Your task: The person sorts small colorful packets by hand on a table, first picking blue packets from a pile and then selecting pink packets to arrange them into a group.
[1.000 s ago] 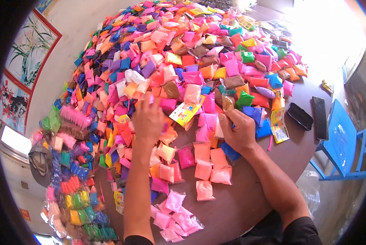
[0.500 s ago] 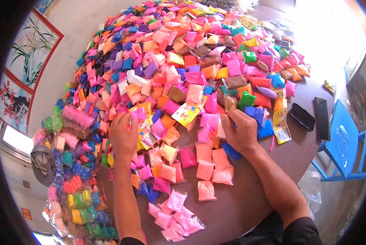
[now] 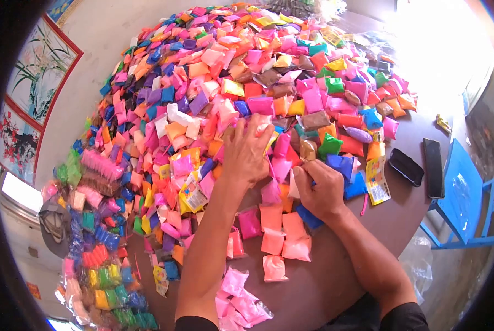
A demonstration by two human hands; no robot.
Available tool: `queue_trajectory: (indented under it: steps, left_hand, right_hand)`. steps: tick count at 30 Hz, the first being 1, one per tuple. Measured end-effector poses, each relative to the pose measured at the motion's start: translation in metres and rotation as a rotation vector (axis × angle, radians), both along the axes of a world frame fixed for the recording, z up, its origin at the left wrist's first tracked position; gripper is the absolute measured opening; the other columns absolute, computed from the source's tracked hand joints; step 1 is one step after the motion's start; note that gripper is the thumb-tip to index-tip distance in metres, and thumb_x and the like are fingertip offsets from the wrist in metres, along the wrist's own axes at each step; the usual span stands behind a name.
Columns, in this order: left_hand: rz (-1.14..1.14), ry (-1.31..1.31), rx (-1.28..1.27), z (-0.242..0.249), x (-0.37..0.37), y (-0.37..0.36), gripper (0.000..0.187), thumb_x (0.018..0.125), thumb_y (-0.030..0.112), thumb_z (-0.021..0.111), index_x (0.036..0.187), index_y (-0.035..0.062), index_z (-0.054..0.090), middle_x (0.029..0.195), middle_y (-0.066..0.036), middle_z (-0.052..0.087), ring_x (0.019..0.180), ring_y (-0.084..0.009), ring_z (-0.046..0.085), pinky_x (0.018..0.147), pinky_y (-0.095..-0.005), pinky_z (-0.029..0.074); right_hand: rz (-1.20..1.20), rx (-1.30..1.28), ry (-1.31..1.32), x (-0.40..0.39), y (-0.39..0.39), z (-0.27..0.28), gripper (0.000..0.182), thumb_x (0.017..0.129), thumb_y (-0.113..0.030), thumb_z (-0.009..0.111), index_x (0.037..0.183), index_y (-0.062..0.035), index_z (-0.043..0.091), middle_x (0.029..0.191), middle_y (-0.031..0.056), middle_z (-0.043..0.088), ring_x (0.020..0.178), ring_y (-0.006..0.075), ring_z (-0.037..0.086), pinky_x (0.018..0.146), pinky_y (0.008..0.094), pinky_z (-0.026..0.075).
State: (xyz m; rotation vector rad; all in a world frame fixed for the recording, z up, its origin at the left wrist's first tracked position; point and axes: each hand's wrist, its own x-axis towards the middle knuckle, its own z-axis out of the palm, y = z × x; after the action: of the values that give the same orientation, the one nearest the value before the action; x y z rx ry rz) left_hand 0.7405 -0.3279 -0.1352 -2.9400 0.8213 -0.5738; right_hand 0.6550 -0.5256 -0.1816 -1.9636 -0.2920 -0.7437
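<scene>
My left hand (image 3: 247, 151) reaches into the pile's middle, its fingers closed round a peach-pink plastic packet (image 3: 262, 123). A yellow printed card beneath that packet is mostly covered by the hand. To the right, my right hand (image 3: 321, 190) is closed, fingertips pressed together below a brown packet (image 3: 308, 149); what they pinch is hidden. Blue packets (image 3: 341, 165) lie beside it. Between my forearms, several salmon packets (image 3: 272, 218) lie flat on the table, and light pink packets (image 3: 247, 306) are heaped nearer me. Left of my left hand rests a yellow printed card (image 3: 193, 193).
A large mound of colourful packets (image 3: 214, 58) covers much of the brown table (image 3: 335, 265). Bagged packet bundles (image 3: 106, 276) line the left side. A black tray (image 3: 406, 167) and a dark phone-like slab (image 3: 434, 168) lie right, near a blue chair (image 3: 461, 193).
My left hand has moved right, from the pink packet and yellow card to the peach-pink packet. My right hand stays near the brown packet, slightly lower in view.
</scene>
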Motion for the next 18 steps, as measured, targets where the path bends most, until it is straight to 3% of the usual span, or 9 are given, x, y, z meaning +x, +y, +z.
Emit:
queue_trajectory:
  steps: [4, 5, 8, 11, 18]
  left_hand:
    - [0.132, -0.069, 0.033, 0.0, 0.02, 0.008, 0.061, 0.082, 0.014, 0.071, 0.143, 0.0164, 0.064, 0.15, -0.019, 0.056, 0.129, -0.0418, 0.06, 0.107, -0.0542, 0.054]
    - [0.119, -0.057, -0.052, -0.001, 0.034, 0.022, 0.053, 0.084, 0.01, 0.07, 0.136, 0.0153, 0.065, 0.147, -0.018, 0.059, 0.119, -0.0411, 0.067, 0.099, -0.0497, 0.059]
    - [0.262, -0.17, 0.017, 0.006, 0.038, 0.063, 0.047, 0.084, 0.007, 0.068, 0.131, 0.0143, 0.065, 0.146, -0.016, 0.062, 0.117, -0.0401, 0.069, 0.098, -0.048, 0.06]
    - [0.222, -0.27, -0.055, 0.017, 0.024, 0.1, 0.045, 0.086, 0.011, 0.072, 0.131, 0.013, 0.066, 0.144, -0.016, 0.063, 0.121, -0.0407, 0.068, 0.098, -0.0488, 0.059]
    - [0.486, -0.187, -0.021, 0.053, -0.022, 0.14, 0.045, 0.086, 0.023, 0.082, 0.127, 0.0094, 0.068, 0.137, -0.014, 0.067, 0.124, -0.037, 0.066, 0.101, -0.0485, 0.056]
  right_hand:
    - [0.0, -0.003, 0.027, -0.002, 0.0, 0.002, 0.025, 0.096, -0.016, 0.075, 0.078, -0.0064, 0.062, 0.07, 0.0118, 0.06, 0.064, 0.0341, 0.065, 0.056, 0.0466, 0.05]
    - [-0.003, 0.002, 0.024, -0.002, 0.0, 0.002, 0.025, 0.096, -0.017, 0.075, 0.078, -0.0066, 0.062, 0.07, 0.0115, 0.06, 0.064, 0.034, 0.065, 0.057, 0.0465, 0.05]
    - [-0.006, 0.015, 0.019, -0.001, 0.0, 0.0, 0.024, 0.096, -0.017, 0.076, 0.078, -0.0069, 0.062, 0.07, 0.011, 0.06, 0.065, 0.0336, 0.066, 0.057, 0.0464, 0.051]
    - [-0.001, 0.016, 0.01, -0.002, 0.0, -0.001, 0.024, 0.096, -0.018, 0.076, 0.079, -0.007, 0.063, 0.071, 0.011, 0.061, 0.065, 0.0336, 0.066, 0.057, 0.0465, 0.051]
    - [0.003, -0.02, 0.039, -0.004, -0.001, 0.003, 0.024, 0.096, -0.019, 0.076, 0.08, -0.007, 0.062, 0.073, 0.0113, 0.062, 0.068, 0.0341, 0.067, 0.058, 0.0472, 0.051]
